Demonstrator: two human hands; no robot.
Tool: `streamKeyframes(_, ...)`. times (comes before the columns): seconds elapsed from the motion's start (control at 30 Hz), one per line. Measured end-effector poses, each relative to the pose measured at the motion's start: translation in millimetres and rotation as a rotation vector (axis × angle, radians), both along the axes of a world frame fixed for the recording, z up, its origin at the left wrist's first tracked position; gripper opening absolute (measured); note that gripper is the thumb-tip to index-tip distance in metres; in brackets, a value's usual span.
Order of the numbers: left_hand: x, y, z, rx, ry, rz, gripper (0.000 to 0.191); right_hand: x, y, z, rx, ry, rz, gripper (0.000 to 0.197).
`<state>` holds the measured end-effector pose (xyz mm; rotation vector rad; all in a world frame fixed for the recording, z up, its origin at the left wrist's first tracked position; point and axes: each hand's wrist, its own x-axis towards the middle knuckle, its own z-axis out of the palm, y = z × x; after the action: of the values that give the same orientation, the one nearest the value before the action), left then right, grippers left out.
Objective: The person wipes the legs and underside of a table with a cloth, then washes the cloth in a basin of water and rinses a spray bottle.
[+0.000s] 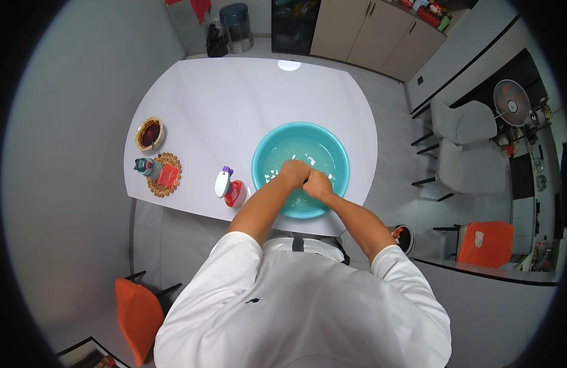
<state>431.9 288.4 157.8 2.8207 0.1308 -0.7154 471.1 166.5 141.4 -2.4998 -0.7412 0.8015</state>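
Both of my hands are together over a turquoise plastic basin (260,147) of clear water on the white table. My left hand (295,172) is closed in a fist, its knuckles up. Against it presses my right hand (319,184), also closed. Between the two fists shows a bit of a dark item (306,180); most of it is hidden by my fingers, so I cannot tell what it is. To the left of the basin, close to my left forearm, is a spray bottle (235,193) with red on its body and a white and purple trigger head.
On the white table (246,96), a bowl (150,133) of dark liquid and a wooden trivet (163,191) bearing a drink bottle (148,168) and red packet (168,176) occupy the left end. A bin (404,239) stands right of me, with grey chairs (467,168) beyond.
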Motion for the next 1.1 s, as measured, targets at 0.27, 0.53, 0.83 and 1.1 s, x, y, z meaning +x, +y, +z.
streamKeyframes(0.27,6.4,12.8,-6.4,-0.253,0.032,0.261,0.028,26.1,3.6,0.2,0.022,-0.351,0.227,0.027)
streamKeyframes(0.53,5.9,23.9,-9.8,-0.644,-0.208,0.194,0.038,41.6,-9.3,19.7,0.092,-0.449,0.345,0.032)
streamKeyframes(0.83,-10.9,2.3,-6.8,-0.830,-0.263,0.785,0.052,33.7,-39.5,30.4,0.277,-0.079,-0.311,0.073)
streamKeyframes(1.1,-24.4,-27.5,-12.3,-1.548,-0.304,1.224,0.065,11.1,-43.7,32.9,0.414,-0.150,0.105,0.062)
